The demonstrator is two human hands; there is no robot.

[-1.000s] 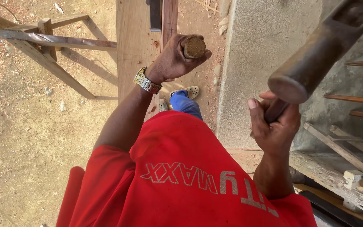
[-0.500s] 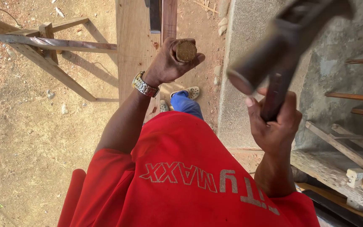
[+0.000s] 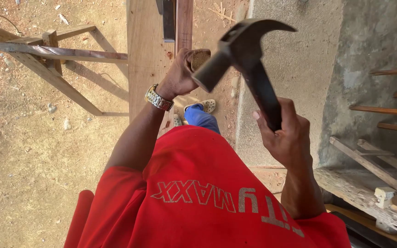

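My left hand [image 3: 178,76], with a metal watch [image 3: 158,98] on the wrist, is closed around a wooden chisel handle [image 3: 200,59] whose round butt end faces up. It holds the handle against a reddish wooden strip [image 3: 184,23] that lies on a wide pale plank [image 3: 145,55]. My right hand [image 3: 286,135] grips the dark shaft of a claw hammer. The hammer head [image 3: 235,50] hangs just right of the handle's butt, its striking face almost touching it. The chisel's blade is hidden by my hand.
A wooden trestle frame [image 3: 56,53] stands on sandy ground at the left. A grey concrete wall [image 3: 295,82] rises on the right, with wooden rungs [image 3: 391,110] and a rough beam [image 3: 368,193] beyond it. My sandalled foot [image 3: 205,106] shows below the plank.
The hammer has swung from high at the right down and leftward, so its head is now by the chisel handle's butt. My left hand has stayed in place.
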